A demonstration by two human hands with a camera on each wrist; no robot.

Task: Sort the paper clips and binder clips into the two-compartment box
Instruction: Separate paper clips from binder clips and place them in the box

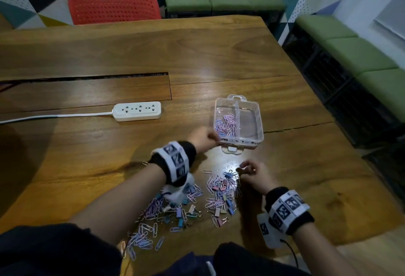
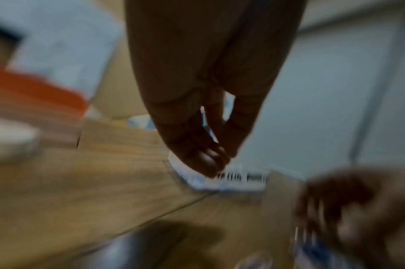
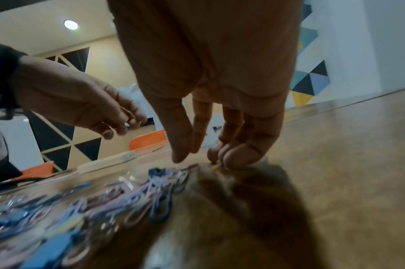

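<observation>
Near the far right edge of the pile (image 1: pixel 221 190), the right hand (image 1: pixel 252 176) is lowered with its fingertips (image 3: pixel 222 156) curled down onto the table (image 1: pixel 219 56), and something small and pale seems to be pinched under them; whether it is a paper clip or a binder clip cannot be told. The box (image 1: pixel 238 120) lies beyond and slightly left of that hand, its long axis running near to far, a divider splitting it into left and right halves. Paper clips (image 1: pixel 226 123) are seen only in the left half; the right half looks bare. The left hand (image 1: pixel 205 139) is the nearer to the box, its fingers drawn together at the near left corner, but whether the rim is gripped or merely touched cannot be made out. The left wrist view is badly blurred, and part of the pile is hidden beneath the left forearm.
</observation>
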